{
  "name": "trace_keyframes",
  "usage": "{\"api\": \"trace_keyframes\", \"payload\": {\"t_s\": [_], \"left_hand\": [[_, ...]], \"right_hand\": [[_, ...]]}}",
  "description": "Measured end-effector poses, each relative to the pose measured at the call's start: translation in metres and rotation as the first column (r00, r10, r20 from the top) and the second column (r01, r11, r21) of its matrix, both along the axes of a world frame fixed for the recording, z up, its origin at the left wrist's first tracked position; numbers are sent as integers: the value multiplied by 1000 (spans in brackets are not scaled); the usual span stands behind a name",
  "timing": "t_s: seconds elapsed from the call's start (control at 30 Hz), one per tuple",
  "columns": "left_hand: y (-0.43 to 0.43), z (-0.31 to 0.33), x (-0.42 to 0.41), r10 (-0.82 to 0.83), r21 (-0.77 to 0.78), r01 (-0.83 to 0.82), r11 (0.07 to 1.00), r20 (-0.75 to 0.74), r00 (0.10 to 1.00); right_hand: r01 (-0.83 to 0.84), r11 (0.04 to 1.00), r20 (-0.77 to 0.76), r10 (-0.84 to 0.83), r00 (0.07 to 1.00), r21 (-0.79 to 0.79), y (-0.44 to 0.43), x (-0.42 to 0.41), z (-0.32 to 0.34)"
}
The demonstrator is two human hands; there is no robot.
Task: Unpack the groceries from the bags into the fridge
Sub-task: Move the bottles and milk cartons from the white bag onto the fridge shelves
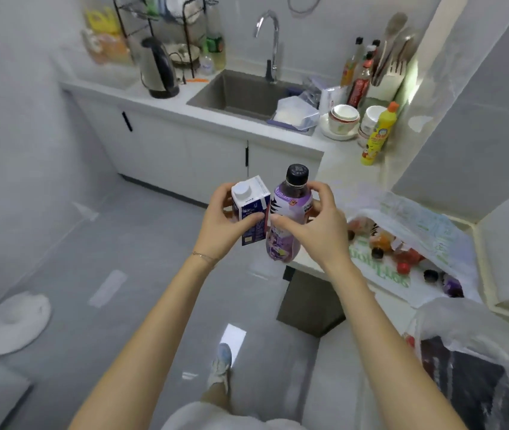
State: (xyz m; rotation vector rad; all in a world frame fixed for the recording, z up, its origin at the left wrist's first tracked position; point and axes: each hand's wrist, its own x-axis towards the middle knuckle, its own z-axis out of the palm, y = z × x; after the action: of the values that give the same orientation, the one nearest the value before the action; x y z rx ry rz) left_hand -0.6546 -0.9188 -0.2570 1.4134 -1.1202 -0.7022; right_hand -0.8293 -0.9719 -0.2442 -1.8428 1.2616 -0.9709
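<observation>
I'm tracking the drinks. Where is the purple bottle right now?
In the head view, centre frame: the right hand grips the purple bottle, right beside the blue carton held in the left hand.

Sink (pixel 240 94) basin is open from above; the faucet (pixel 270 41) stands at its back rim. Left of sink: kettle (pixel 156 69), dish rack (pixel 160 29) behind it. Sink's right front corner: plastic container (pixel 295 114). Right of sink: stacked bowls (pixel 343 121), sauce bottles (pixel 360 79) and yellow bottle (pixel 377 135) crowd the surface (pixel 349 169). Nearer than those: a bare strip, then an open bag (pixel 408 231). In front of sink: open floor (pixel 122 243); left hand (pixel 222 225) grips carton (pixel 251 209) and right hand (pixel 318 225) grips purple bottle (pixel 287 218) in free air.
</observation>
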Motion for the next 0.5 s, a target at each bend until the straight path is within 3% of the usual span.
{"api": "trace_keyframes", "payload": {"t_s": [0.23, 0.5], "left_hand": [[112, 29, 91, 316, -68, -312, 948, 59, 947], [285, 44, 193, 627, -132, -616, 777, 68, 776]], "right_hand": [[-327, 945, -12, 326, 945, -29, 57, 112, 27], [-608, 788, -34, 608, 793, -98, 168, 243, 60]]}}
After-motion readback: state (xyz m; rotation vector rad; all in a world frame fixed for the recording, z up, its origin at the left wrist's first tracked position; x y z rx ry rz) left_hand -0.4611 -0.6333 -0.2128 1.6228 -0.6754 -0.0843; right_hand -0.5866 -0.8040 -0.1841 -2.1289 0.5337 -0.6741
